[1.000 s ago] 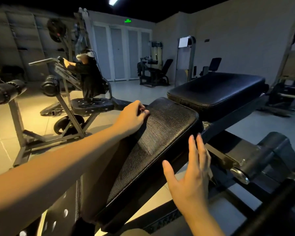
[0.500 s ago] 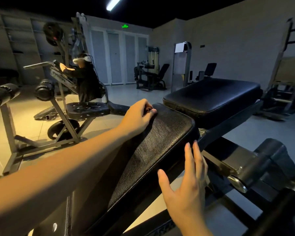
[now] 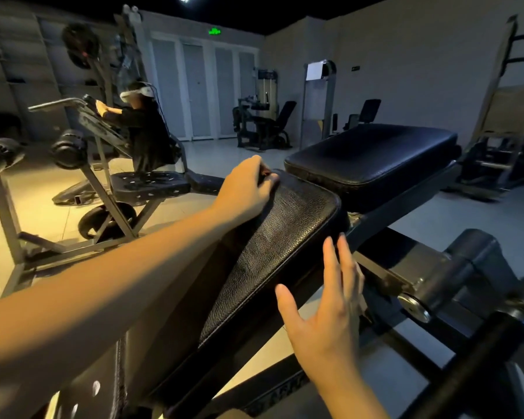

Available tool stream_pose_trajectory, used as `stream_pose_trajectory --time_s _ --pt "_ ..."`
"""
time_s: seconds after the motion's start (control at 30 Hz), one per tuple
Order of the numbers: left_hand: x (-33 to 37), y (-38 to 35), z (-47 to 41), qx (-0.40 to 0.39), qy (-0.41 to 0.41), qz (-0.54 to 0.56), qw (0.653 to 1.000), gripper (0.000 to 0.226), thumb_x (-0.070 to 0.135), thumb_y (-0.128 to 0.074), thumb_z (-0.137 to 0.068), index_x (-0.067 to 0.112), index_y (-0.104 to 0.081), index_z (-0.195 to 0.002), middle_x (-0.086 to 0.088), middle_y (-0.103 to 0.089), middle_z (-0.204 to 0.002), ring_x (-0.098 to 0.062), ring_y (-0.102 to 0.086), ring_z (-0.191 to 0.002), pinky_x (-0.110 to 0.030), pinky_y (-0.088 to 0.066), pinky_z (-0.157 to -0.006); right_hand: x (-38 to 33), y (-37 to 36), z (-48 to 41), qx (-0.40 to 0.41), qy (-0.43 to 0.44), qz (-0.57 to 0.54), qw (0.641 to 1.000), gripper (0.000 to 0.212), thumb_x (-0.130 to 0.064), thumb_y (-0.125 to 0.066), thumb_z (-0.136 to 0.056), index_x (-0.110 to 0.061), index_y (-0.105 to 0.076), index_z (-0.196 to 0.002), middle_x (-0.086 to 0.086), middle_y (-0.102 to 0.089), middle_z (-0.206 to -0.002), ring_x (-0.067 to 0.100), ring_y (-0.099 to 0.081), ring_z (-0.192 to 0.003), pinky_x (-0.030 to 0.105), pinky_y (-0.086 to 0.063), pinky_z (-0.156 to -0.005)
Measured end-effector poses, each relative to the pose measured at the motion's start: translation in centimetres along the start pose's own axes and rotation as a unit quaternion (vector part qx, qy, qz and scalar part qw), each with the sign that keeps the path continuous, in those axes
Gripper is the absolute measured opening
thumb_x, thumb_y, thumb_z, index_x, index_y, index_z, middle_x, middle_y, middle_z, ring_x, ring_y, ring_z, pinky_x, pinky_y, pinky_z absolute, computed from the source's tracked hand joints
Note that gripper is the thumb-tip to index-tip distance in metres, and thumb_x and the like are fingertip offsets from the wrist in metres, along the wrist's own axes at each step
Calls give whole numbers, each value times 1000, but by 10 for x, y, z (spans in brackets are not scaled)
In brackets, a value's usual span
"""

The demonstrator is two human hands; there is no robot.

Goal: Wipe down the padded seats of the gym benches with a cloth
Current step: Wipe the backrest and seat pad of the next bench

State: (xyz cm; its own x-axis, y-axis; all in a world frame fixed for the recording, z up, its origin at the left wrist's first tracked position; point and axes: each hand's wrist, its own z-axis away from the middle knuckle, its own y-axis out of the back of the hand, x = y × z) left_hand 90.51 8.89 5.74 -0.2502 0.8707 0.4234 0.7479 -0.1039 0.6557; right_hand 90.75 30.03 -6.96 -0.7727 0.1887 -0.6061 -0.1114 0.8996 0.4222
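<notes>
A long black padded seat of a gym bench runs away from me, and a second, flatter black pad lies just beyond it. My left hand rests on the near pad's far left corner. Its fingers are curled around a small dark wad that looks like the cloth, which is mostly hidden by the fingers. My right hand is beside the pad's right edge, with its fingers straight and spread and nothing in it.
The bench's dark metal frame and roller stand close on my right. Another machine with a perforated seat stands on the left, and a person wearing a headset is at it. More machines line the far wall.
My left hand has crept slightly farther along the pad's top corner. The right hand stays beside the pad's edge, and the view has shifted a little.
</notes>
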Motion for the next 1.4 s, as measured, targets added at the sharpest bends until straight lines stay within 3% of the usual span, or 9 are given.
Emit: stream_pose_trajectory --time_s 0.17,0.33,0.43,0.67,0.73,0.87,0.93,1.17,1.4 --pt "35 6 49 -28 -202 115 972 17 31 -61 -99 14 -59 -101 0 -64 -94 -15 -59 -88 -26 -45 -77 2 -1 0 -1 0 -3 1000 91 -57 -61 -87 -34 -14 -161 -19 -4 -167 9 -4 -155 22 -6 -110" --pt "-6 -2 -17 -8 19 -33 999 26 34 -53 -104 8 -51 -100 -10 -59 -99 -31 -56 -96 -38 -36 -75 1 1 0 -16 1 -7 1000 93 -58 -61 -84 -37 -12 -161 -25 2 -166 2 2 -152 28 -11 -112" --pt "-8 -3 -26 -19 43 -33 998 24 33 -54 -104 9 -51 -100 -9 -57 -100 -32 -56 -98 -36 -34 -75 1 2 -1 -19 5 -9 1000 93 -60 -59 -84 -40 -7 -159 -34 11 -162 -9 13 -147 22 -3 -111" --pt "44 0 36 -44 -209 130 968 17 31 -60 -100 13 -59 -103 1 -63 -96 -16 -59 -91 -28 -46 -77 4 1 0 -6 2 4 1000 93 -57 -62 -84 -37 -12 -160 -24 0 -166 2 1 -153 17 -4 -108" --pt "29 -3 18 -31 -171 90 981 20 32 -59 -101 12 -57 -103 -2 -63 -98 -20 -59 -93 -31 -43 -76 4 1 -1 -7 5 0 1000 93 -58 -62 -84 -37 -12 -160 -26 1 -166 2 1 -153 17 -5 -109" --pt "-16 -4 -35 -25 55 -23 998 28 34 -53 -105 7 -51 -101 -13 -60 -102 -33 -57 -98 -36 -34 -73 5 2 0 -13 4 -14 1000 93 -60 -60 -85 -40 -10 -160 -30 5 -164 -3 7 -151 37 -21 -115" --pt "-12 -5 -36 -26 69 -43 996 26 34 -53 -104 10 -49 -99 -10 -57 -101 -32 -56 -98 -36 -31 -73 3 3 -1 -13 3 -8 1000 93 -61 -59 -85 -44 -6 -158 -34 10 -162 -11 15 -146 37 -20 -114" --pt "47 2 37 -45 -224 121 966 15 29 -61 -100 14 -58 -103 2 -62 -97 -14 -58 -90 -25 -44 -76 3 1 -1 -15 0 -2 1000 94 -58 -61 -84 -43 -6 -158 -30 5 -164 2 4 -153 26 -8 -112" --pt "-20 -3 -38 -24 90 -67 993 24 34 -52 -105 11 -47 -99 -14 -59 -106 -36 -57 -102 -38 -36 -76 4 1 -1 -17 -2 -1 1000 94 -62 -59 -84 -42 -7 -159 -35 11 -161 -5 10 -148 36 -14 -114"
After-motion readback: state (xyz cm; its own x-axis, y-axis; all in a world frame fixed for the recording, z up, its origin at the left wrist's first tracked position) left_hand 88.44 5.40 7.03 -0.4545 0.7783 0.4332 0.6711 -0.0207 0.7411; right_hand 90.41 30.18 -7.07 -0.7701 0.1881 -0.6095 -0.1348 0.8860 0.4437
